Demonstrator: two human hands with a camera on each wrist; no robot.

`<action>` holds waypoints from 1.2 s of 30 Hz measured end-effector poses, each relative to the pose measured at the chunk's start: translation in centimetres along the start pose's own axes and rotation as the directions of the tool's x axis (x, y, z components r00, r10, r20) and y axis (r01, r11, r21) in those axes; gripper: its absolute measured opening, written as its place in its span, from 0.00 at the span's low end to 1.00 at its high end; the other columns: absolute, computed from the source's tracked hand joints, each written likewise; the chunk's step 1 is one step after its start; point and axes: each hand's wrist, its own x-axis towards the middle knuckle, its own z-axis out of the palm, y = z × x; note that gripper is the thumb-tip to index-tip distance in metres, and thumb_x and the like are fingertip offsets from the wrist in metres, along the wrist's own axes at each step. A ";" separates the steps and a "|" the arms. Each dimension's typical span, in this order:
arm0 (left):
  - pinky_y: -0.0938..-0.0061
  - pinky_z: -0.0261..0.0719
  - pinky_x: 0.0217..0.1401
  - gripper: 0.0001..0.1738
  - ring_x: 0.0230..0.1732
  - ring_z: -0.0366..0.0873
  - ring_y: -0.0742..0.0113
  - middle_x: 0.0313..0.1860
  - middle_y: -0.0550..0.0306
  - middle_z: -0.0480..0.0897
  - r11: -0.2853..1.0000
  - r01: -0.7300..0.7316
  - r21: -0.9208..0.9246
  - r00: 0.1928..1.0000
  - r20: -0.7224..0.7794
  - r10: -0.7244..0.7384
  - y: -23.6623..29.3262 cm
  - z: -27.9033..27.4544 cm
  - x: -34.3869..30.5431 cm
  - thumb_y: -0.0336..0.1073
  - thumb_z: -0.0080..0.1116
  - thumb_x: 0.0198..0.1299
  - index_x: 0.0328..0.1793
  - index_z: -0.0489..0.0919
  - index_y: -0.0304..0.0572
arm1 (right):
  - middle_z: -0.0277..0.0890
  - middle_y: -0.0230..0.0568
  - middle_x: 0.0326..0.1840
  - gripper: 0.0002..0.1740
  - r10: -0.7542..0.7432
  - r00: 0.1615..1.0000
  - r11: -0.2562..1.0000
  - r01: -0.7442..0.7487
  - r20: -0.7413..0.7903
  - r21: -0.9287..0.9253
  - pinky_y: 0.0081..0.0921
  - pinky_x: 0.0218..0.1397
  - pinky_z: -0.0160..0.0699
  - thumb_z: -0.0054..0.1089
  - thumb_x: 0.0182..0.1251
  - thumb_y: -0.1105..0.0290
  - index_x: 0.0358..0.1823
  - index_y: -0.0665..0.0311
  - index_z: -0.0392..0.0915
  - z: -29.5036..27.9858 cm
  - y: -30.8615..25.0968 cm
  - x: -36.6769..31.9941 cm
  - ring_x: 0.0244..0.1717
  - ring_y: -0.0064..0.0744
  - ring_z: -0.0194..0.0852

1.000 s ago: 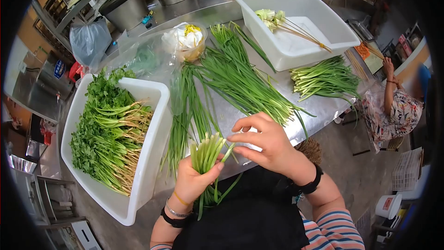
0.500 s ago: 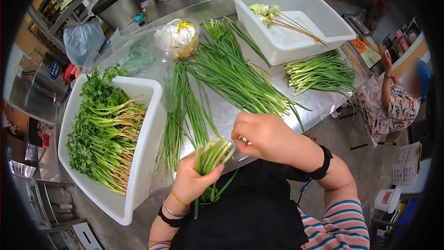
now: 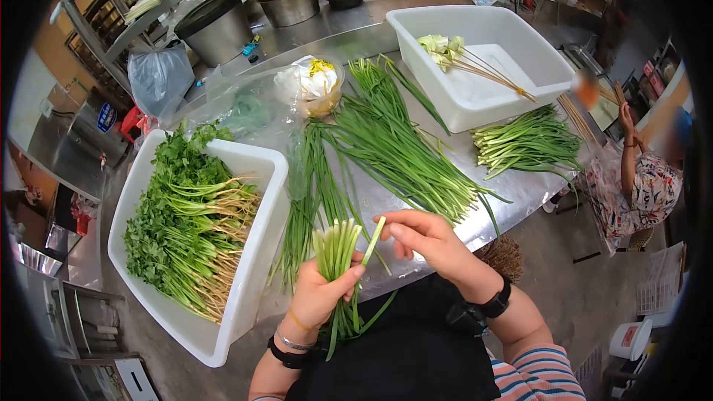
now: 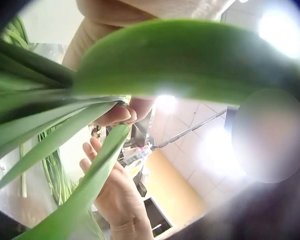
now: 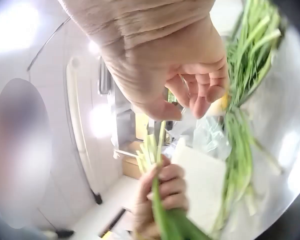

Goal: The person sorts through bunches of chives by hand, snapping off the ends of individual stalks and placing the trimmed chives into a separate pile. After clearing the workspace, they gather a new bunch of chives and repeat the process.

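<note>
My left hand (image 3: 316, 298) grips a bunch of green stalks (image 3: 336, 249), pale cut ends up and leaves hanging below the fist. One pale stalk (image 3: 373, 241) leans apart on the bunch's right side. Beside its tip is my right hand (image 3: 438, 249), index finger extended and the other fingers loosely bent. In the right wrist view, a gap shows between the thumb and fingers of the right hand (image 5: 172, 75), and the stalk's end is just under the thumb; contact is unclear. Long leaves (image 4: 85, 190) cross the left wrist view.
A white tub of leafy herbs with roots (image 3: 278, 178) stands left. Long green stalks (image 3: 401, 141) lie across the metal table, with a shorter pile (image 3: 527, 141) at right. Behind are a second white tub (image 3: 483, 108) with skewers and a bowl (image 3: 323, 104). Another person (image 3: 631, 186) sits right.
The head view has shifted. My right hand has turned from bent fingers, back of the hand showing, to an extended index finger; one stalk now stands out from the bunch still gripped by my left.
</note>
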 end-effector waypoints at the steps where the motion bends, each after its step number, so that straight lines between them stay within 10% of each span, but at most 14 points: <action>1: 0.85 0.67 0.22 0.11 0.21 0.70 0.80 0.28 0.63 0.78 1.000 0.001 -0.008 1.000 0.025 0.000 -0.1 0.0 0.1 0.28 0.62 0.58 0.46 0.77 0.31 | 0.77 0.31 0.36 0.13 -0.010 1.000 1.000 0.010 -0.027 -0.006 0.15 0.34 0.70 0.53 0.70 0.68 0.50 0.68 0.77 0.7 -0.2 0.4 0.31 0.16 0.72; 11: 0.85 0.69 0.24 0.10 0.24 0.71 0.80 0.31 0.58 0.82 1.000 -0.003 0.000 0.995 0.098 0.003 -0.4 0.0 1.0 0.32 0.60 0.61 0.46 0.78 0.36 | 0.77 0.32 0.32 0.11 -0.077 0.997 0.995 0.075 0.024 0.065 0.17 0.37 0.74 0.55 0.69 0.68 0.44 0.68 0.77 2.4 1.2 1.6 0.33 0.17 0.75; 14: 0.84 0.70 0.25 0.08 0.24 0.72 0.78 0.30 0.57 0.81 0.999 0.033 -0.040 0.995 0.092 -0.029 -0.5 -0.1 1.0 0.30 0.59 0.60 0.45 0.77 0.36 | 0.76 0.33 0.39 0.19 -0.255 0.967 0.963 0.257 0.029 -0.086 0.16 0.35 0.74 0.58 0.66 0.67 0.56 0.64 0.72 3.5 1.3 2.0 0.33 0.16 0.73; 15: 0.84 0.70 0.25 0.08 0.24 0.72 0.78 0.30 0.57 0.81 0.998 0.039 -0.050 0.988 0.150 -0.031 -0.6 0.1 1.2 0.30 0.59 0.60 0.45 0.77 0.36 | 0.74 0.34 0.41 0.26 0.013 0.991 1.000 -0.016 0.136 0.022 0.15 0.29 0.74 0.59 0.64 0.65 0.63 0.61 0.67 3.9 0.5 1.6 0.28 0.18 0.74; 19: 0.81 0.74 0.29 0.09 0.27 0.76 0.72 0.31 0.54 0.81 0.998 0.042 -0.056 0.953 0.303 -0.023 -0.5 0.4 0.9 0.25 0.59 0.58 0.45 0.76 0.34 | 0.74 0.31 0.38 0.19 0.114 0.885 0.984 -0.163 0.451 0.070 0.11 0.15 0.66 0.51 0.70 0.55 0.54 0.59 0.73 4.4 0.1 1.8 0.18 0.14 0.71; 24: 0.75 0.78 0.39 0.11 0.34 0.80 0.67 0.33 0.54 0.80 0.997 -0.045 -0.059 0.891 0.450 0.066 0.3 1.8 0.7 0.24 0.59 0.57 0.47 0.74 0.34 | 0.75 0.30 0.33 0.21 0.022 0.954 0.994 -0.053 0.300 0.094 0.15 0.19 0.71 0.46 0.71 0.51 0.43 0.63 0.75 3.5 -1.8 -0.5 0.18 0.18 0.68; 26: 0.73 0.78 0.43 0.10 0.37 0.80 0.69 0.33 0.56 0.80 0.964 0.202 0.175 0.651 0.711 -0.265 -1.2 0.7 1.5 0.26 0.58 0.60 0.47 0.74 0.35 | 0.74 0.31 0.27 0.17 -0.410 0.908 0.871 0.418 -0.089 0.258 0.21 0.27 0.75 0.47 0.72 0.56 0.37 0.63 0.73 1.4 -0.8 -0.5 0.21 0.21 0.69; 28: 0.80 0.75 0.38 0.10 0.34 0.77 0.75 0.31 0.62 0.78 0.929 0.186 0.321 0.536 0.759 -0.370 -2.2 0.6 1.8 0.31 0.56 0.63 0.48 0.75 0.35 | 0.65 0.30 0.25 0.11 -0.248 0.934 0.729 0.355 -0.257 0.585 0.19 0.26 0.65 0.47 0.71 0.62 0.32 0.60 0.68 -2.4 -4.9 -3.8 0.21 0.19 0.62; 31: 0.84 0.73 0.35 0.09 0.31 0.75 0.78 0.28 0.64 0.77 0.881 0.188 0.434 0.520 0.717 -0.464 -3.5 -0.8 2.3 0.32 0.55 0.65 0.49 0.76 0.36 | 0.59 0.24 0.19 0.11 -0.317 0.789 0.745 0.551 -0.526 0.377 0.18 0.23 0.64 0.48 0.72 0.61 0.33 0.58 0.67 -9.2 -11.6 -9.1 0.19 0.17 0.59; 34: 0.86 0.72 0.33 0.09 0.30 0.74 0.80 0.28 0.64 0.77 0.904 0.125 0.409 0.627 0.673 -0.391 -4.1 -2.3 2.2 0.31 0.54 0.65 0.48 0.76 0.36 | 0.60 0.24 0.20 0.10 -0.575 0.566 0.807 0.512 -0.591 -0.295 0.18 0.24 0.65 0.47 0.73 0.62 0.34 0.58 0.67 -13.0 -18.2 -13.0 0.19 0.17 0.59; 36: 0.85 0.72 0.32 0.08 0.29 0.73 0.80 0.27 0.66 0.77 0.948 0.144 0.283 0.864 0.431 -0.260 -4.0 -2.6 1.5 0.29 0.54 0.64 0.48 0.77 0.36 | 0.62 0.25 0.21 0.09 -0.698 0.507 0.708 0.379 -0.506 -0.596 0.20 0.25 0.66 0.49 0.71 0.64 0.34 0.60 0.68 -14.7 -20.2 -12.9 0.20 0.19 0.61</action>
